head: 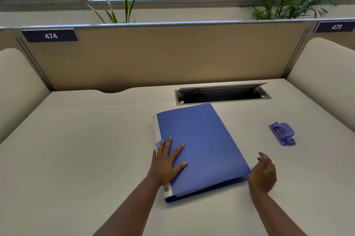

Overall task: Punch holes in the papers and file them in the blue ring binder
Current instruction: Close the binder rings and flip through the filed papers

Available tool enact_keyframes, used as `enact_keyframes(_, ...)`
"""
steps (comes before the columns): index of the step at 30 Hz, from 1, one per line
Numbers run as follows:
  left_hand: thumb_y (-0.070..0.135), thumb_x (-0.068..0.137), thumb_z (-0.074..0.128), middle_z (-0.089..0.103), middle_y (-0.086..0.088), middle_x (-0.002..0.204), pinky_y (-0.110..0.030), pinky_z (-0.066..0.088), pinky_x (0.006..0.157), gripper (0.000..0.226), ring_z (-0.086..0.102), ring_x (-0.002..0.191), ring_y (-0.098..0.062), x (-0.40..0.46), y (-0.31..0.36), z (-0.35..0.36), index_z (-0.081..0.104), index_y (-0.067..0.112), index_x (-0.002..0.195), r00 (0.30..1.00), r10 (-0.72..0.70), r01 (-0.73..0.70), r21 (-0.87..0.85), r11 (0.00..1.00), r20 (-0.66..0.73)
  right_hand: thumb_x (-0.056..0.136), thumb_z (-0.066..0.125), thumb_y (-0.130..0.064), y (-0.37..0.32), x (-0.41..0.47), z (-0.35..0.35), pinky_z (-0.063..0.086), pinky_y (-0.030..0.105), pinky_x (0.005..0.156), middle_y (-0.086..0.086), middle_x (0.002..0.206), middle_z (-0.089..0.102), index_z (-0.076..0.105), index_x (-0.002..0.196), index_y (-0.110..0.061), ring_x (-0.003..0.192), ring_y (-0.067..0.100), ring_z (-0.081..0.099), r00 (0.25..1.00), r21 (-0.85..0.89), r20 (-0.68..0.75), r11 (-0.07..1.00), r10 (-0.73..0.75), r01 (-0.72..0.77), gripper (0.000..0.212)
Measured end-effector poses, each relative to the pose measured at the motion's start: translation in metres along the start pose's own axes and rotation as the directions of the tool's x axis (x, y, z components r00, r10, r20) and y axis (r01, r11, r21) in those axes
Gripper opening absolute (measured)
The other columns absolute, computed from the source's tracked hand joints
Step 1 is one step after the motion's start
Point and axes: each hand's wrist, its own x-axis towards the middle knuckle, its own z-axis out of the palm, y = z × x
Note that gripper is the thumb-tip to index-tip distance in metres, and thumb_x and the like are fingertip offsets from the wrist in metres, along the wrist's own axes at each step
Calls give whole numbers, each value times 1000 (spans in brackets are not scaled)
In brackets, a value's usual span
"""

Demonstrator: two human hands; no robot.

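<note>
The blue ring binder (201,147) lies closed and flat on the desk, turned at an angle, its white spine label along the left edge. My left hand (166,162) rests palm down on the cover near the spine, fingers spread. My right hand (263,173) hovers at the binder's near right corner with fingers loosely curled and nothing in it. A purple hole punch (282,133) sits to the right of the binder, apart from both hands. No loose papers are visible.
An open cable tray (222,94) is set into the white desk (86,139) just behind the binder. A beige partition (153,57) closes the back, with padded side screens left and right. Plants and windows lie beyond.
</note>
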Motion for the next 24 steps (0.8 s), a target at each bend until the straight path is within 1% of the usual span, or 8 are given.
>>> enact_keyframes(2,92,42,-17,-13,5,158,-42,-2,117,113,-16,145,-22,1,1,0,5,47,143,1000,-3,3,28,1000,9,95,44,-24,-2,5,4,44,42,91,17,119,61,61,118,-10,108,34,56,983,-47,132,990,-129,136,32)
enact_keyframes(5,93,40,-15,-13,4,158,-41,-2,118,116,-16,145,-22,3,0,2,9,47,144,1000,-10,9,61,998,27,91,56,-24,1,5,14,40,32,96,7,126,59,59,124,-11,117,25,54,845,-118,497,949,-198,292,35)
enact_keyframes(7,95,44,-5,-13,4,158,-41,-2,118,112,-16,145,-22,5,1,2,10,47,144,999,-19,16,80,997,41,90,58,-27,8,4,21,40,31,98,7,129,59,61,123,-11,120,25,53,781,-234,586,879,-214,416,37)
enact_keyframes(12,80,57,4,-11,5,158,-38,-1,118,93,-15,146,-20,3,1,3,12,46,144,999,-39,37,104,994,20,88,60,-30,12,-3,30,41,35,99,9,131,55,57,127,-12,122,28,48,783,-373,583,785,-218,495,44)
enact_keyframes(15,94,47,-5,-11,5,158,-37,-1,118,109,-15,146,-20,0,-5,2,12,46,143,999,-37,37,85,996,2,88,59,-32,11,-8,32,40,35,100,9,131,54,56,128,-13,122,28,46,769,-374,600,772,-221,514,45)
enact_keyframes(18,91,41,-16,-11,5,158,-38,-1,118,116,-15,146,-20,-4,-8,-3,13,46,144,999,-40,40,79,996,-1,89,57,-34,7,-10,34,40,35,100,8,132,53,56,128,-15,123,26,46,762,-391,615,760,-203,519,44)
enact_keyframes(22,95,44,6,-9,3,159,-39,0,118,113,-14,146,-21,-3,-7,-13,15,44,144,998,-35,33,29,999,54,90,53,-35,-7,-8,36,45,35,94,9,127,57,59,124,-16,117,27,52,774,-431,618,764,-137,480,39)
enact_keyframes(24,97,41,2,-11,1,158,-40,-1,118,117,-13,146,-21,-3,-8,-20,11,43,145,999,-18,18,10,1000,38,90,52,-35,-16,-6,37,48,34,88,8,121,60,62,120,-16,110,28,57,776,-439,624,783,-88,441,36)
